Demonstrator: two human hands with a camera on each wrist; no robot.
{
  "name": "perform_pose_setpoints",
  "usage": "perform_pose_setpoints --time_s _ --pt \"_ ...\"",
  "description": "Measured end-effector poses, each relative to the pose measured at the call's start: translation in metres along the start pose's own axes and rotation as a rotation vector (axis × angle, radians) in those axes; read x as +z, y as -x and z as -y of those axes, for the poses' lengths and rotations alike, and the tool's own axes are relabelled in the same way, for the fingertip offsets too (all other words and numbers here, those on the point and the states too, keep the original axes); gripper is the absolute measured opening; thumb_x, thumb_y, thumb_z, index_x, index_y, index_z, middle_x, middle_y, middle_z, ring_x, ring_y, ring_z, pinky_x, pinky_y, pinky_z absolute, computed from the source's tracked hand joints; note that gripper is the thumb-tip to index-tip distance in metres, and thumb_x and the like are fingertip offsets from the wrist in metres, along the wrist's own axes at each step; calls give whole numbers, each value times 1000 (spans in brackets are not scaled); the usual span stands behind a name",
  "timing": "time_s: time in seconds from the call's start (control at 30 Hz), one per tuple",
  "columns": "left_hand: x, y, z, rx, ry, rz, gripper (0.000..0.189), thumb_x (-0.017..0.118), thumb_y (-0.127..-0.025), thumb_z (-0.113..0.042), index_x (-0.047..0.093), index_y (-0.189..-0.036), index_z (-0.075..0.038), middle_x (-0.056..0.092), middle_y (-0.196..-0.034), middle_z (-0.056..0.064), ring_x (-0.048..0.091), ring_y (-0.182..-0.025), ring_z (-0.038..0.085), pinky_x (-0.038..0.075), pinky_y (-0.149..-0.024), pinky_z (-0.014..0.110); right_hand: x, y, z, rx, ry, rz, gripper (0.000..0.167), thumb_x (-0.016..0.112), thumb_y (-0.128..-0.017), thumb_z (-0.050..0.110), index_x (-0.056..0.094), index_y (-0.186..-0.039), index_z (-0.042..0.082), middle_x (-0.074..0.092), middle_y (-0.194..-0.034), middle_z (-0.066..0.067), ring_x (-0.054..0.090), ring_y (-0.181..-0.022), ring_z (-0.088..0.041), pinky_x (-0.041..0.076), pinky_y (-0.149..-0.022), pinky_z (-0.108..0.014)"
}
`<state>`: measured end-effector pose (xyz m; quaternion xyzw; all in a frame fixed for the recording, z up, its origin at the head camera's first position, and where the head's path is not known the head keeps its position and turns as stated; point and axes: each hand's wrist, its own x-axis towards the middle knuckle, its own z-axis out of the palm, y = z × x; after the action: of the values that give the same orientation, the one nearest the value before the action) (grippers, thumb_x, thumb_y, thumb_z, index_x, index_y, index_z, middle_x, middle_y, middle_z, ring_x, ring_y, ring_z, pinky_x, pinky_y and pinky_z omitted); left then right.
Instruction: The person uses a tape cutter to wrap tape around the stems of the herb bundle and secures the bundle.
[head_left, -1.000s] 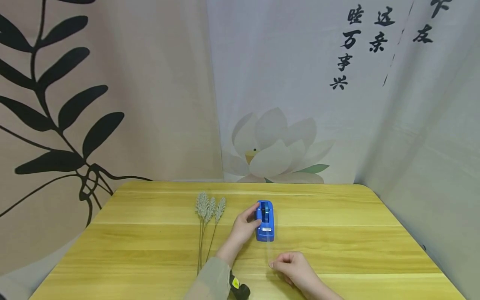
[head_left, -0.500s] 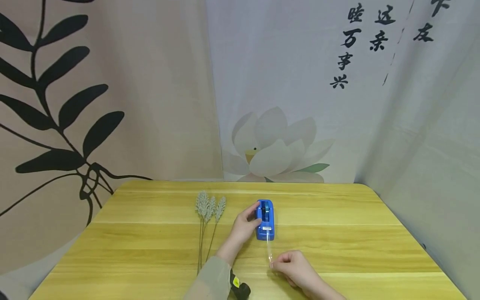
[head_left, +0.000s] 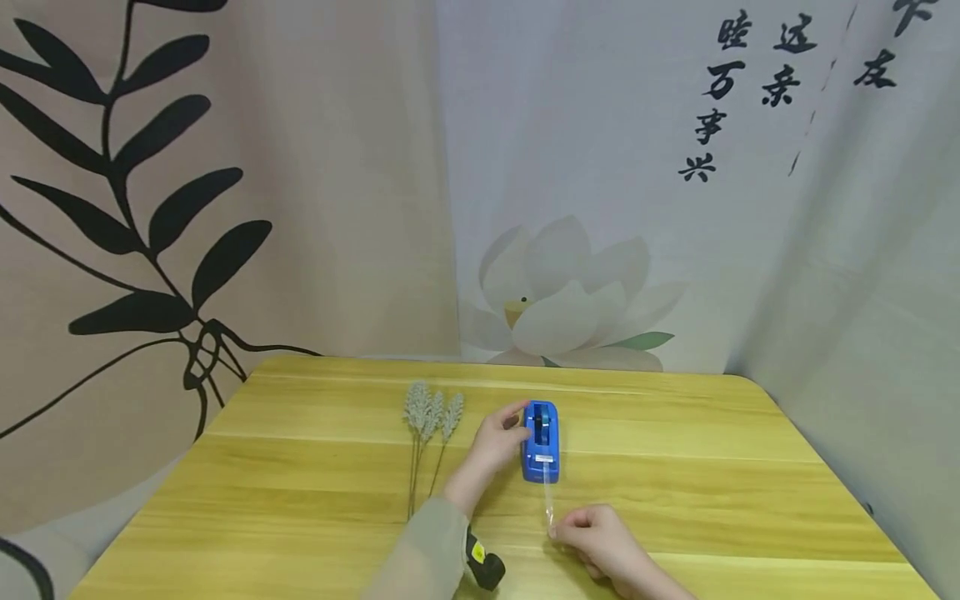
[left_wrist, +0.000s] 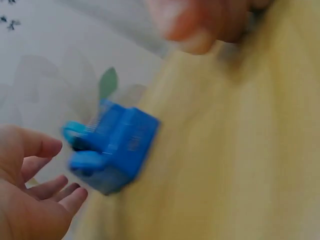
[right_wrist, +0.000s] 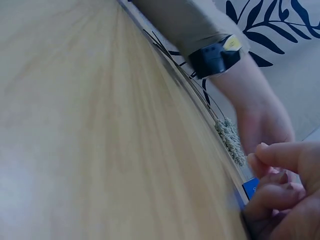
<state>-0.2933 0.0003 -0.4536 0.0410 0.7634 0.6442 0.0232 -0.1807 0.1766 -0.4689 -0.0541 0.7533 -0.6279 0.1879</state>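
A blue tape dispenser sits on the wooden table, its roll in the far part. From its near end a strip of clear tape stretches toward the person. The right hand pinches the free end of that strip between thumb and fingertips. Beside the dispenser's left side is the left hand, thumb and fingers loosely bent. In the left wrist view a gap shows between those fingers and the dispenser. The right wrist view shows the right hand with the dispenser mostly hidden behind it.
Several dried flower stems with grey-green heads lie left of the left hand. A black wrist device is strapped at the left sleeve. Behind the table hangs a curtain printed with leaves and a lotus.
The left hand has loosened from the dispenser and moved slightly off its side. The right hand keeps pinching the tape end. The head view has shifted a little.
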Motion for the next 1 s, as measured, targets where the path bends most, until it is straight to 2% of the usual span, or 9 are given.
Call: perform_pose_setpoints --time_s 0.17,0.33,0.47,0.63,0.7,0.77,0.87,0.93,1.0 --pt "-30 3 -30 49 -108 36 42 62 -92 -12 58 -134 -12 53 -137 14 49 -125 35 43 -99 52 1 -1 1 7 -20 14 21 68 -86 14 66 -84 -7 31 -46 10 24 -37 -2 20 -36 -18" --pt "-72 14 -45 120 -337 44 41 64 -93 -22 58 -132 -8 63 -119 11 60 -107 30 52 -85 43 0 -2 0 10 -35 46 20 68 -86 14 65 -82 -6 31 -46 10 24 -37 -2 20 -36 -18" --pt "-102 29 -41 113 -519 12 47 67 -91 -29 58 -131 -7 65 -109 8 63 -95 25 54 -75 40 -3 -2 -2 1 -37 51 21 68 -86 14 65 -82 -6 31 -46 10 24 -37 -2 20 -36 -18" --pt "-126 49 -24 61 -680 -22 67 73 -85 -37 50 -134 1 65 -110 15 62 -92 27 54 -75 44 -4 -1 -1 7 -35 48 20 68 -86 14 65 -83 -5 32 -47 10 24 -38 -2 21 -37 -18" --pt "-132 56 -15 34 -726 -24 77 75 -82 -42 46 -136 4 65 -104 15 64 -85 26 55 -70 43 -5 0 -1 8 -40 49 19 68 -86 14 65 -83 -4 32 -47 10 25 -39 -3 21 -37 -18" --pt "-134 63 -7 2 -752 -14 84 74 -81 -46 41 -138 6 66 -94 14 62 -69 22 54 -57 37 -5 0 -1 10 -46 51 19 68 -86 15 65 -83 -4 32 -48 9 25 -39 -3 22 -37 -18" --pt "-135 73 1 -52 -771 21 90 72 -80 -53 40 -138 8 60 -68 5 48 -44 12 41 -38 25 -6 0 -2 15 -46 51 19 68 -87 15 65 -83 -3 32 -49 9 25 -40 -3 22 -38 -18" --pt "-135 79 5 -65 -766 55 85 71 -81 -54 45 -131 9 56 -60 3 42 -37 9 37 -34 22 -6 -1 -2 17 -44 52 19 68 -87 15 65 -83 -3 32 -49 9 25 -40 -4 22 -38 -18" --pt "-136 84 7 -64 -752 82 74 72 -80 -52 52 -118 8 52 -55 2 43 -35 9 39 -33 23 -5 -2 -2 14 -41 53 19 67 -88 15 65 -83 -3 32 -48 9 25 -39 -4 22 -38 -18"
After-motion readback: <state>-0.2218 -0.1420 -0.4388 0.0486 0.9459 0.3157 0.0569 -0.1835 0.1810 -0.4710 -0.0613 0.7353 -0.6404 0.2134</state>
